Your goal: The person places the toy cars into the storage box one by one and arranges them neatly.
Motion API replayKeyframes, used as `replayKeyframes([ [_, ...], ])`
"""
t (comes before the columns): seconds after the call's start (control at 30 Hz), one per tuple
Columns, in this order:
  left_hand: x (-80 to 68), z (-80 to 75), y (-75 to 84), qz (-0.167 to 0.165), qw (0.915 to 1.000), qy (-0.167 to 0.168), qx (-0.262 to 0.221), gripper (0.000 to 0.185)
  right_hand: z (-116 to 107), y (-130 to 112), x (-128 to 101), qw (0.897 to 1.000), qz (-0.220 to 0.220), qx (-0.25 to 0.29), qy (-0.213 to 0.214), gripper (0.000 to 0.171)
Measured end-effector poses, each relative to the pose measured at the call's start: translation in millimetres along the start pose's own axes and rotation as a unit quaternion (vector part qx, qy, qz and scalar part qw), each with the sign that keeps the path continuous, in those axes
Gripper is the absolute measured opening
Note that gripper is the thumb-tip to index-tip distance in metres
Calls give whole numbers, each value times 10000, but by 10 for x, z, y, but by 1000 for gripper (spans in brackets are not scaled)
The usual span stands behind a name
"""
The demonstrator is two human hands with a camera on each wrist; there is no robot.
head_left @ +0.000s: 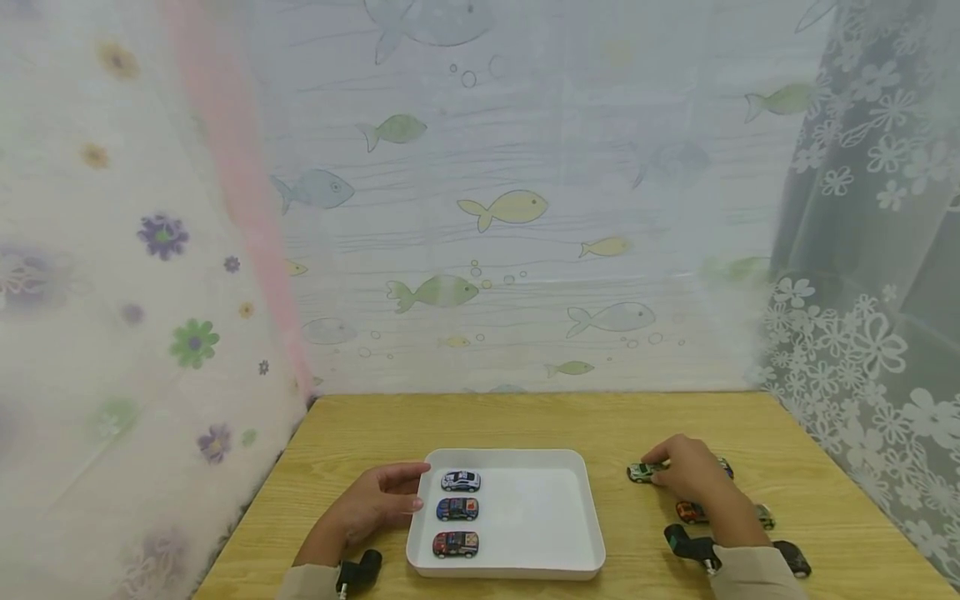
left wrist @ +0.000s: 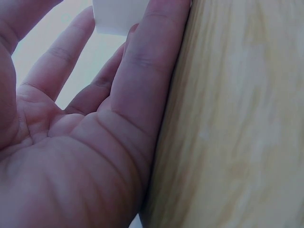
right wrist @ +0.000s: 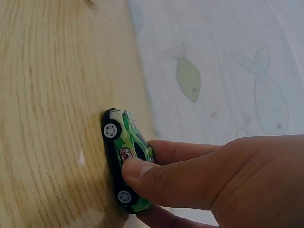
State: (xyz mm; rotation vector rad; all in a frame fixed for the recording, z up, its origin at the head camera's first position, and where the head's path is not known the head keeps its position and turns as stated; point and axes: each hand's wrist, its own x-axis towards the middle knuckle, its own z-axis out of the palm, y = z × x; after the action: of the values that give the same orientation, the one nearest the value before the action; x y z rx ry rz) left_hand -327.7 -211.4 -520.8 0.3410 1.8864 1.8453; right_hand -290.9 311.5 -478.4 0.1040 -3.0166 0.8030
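A white tray (head_left: 540, 517) sits on the wooden table (head_left: 525, 421) with three toy cars in a column along its left side: a white car (head_left: 460, 481), a blue car (head_left: 457, 508) and a dark red car (head_left: 455, 544). My left hand (head_left: 405, 490) rests against the tray's left rim with relaxed fingers and holds nothing; the left wrist view shows its open palm (left wrist: 80, 123) beside the tray corner (left wrist: 118, 16). To the right of the tray, my right hand (head_left: 660, 472) pinches a green toy car (head_left: 640, 472) that stands on the table. In the right wrist view the thumb (right wrist: 156, 178) lies on the green car (right wrist: 124, 147).
Several more toy cars lie around my right wrist, among them a red one (head_left: 690, 512) and a black one (head_left: 793, 557). Patterned curtains close in the table at the back and on both sides. The tray's right half is bare.
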Motion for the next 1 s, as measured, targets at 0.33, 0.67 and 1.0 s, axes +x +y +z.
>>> replayKeyframes([
  [0.33, -4, 8, -4, 30, 10000, 20, 74, 68, 110, -139, 86, 9993, -223, -304, -80, 25],
  [0.67, 24, -18, -25, 61, 9998, 29, 206, 68, 210, -240, 156, 9976, -481, -433, 241, 24],
  [1.0, 23, -29, -29, 41, 9999, 17, 137, 67, 171, -510, 212, 9955, -727, 230, 559, 24],
])
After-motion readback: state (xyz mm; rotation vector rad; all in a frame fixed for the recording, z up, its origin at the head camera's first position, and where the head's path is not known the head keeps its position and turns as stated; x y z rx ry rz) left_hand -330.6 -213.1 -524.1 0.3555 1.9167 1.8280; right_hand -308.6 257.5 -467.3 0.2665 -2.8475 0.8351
